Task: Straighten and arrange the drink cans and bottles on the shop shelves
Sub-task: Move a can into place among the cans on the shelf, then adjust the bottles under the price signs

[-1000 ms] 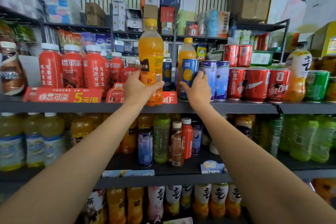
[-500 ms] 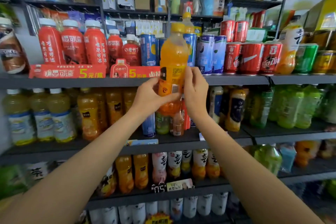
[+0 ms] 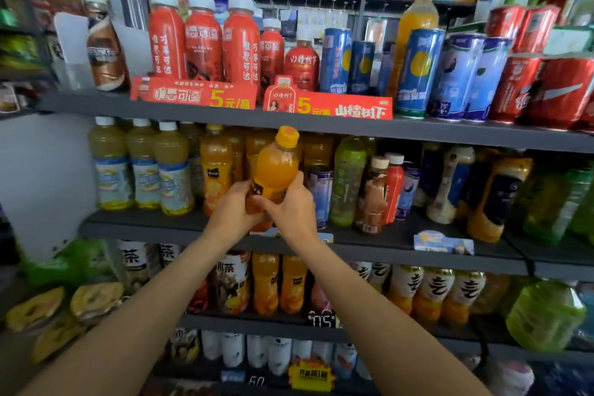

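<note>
An orange juice bottle with a yellow cap is tilted a little to the right in front of the second shelf. My left hand grips its lower body from the left. My right hand grips it from the right. Behind it stand more orange juice bottles of the same kind. The top shelf carries red bottles, blue cans and red cola cans.
Pale yellow bottles stand left on the second shelf; a green bottle, a blue can and small red bottles stand right of my hands. Lower shelves hold tea and juice bottles. Red price strips line the top shelf edge.
The orange bottle came off the top shelf and moved down to the second shelf level. My right hand left the blue can and joined the left on the bottle.
</note>
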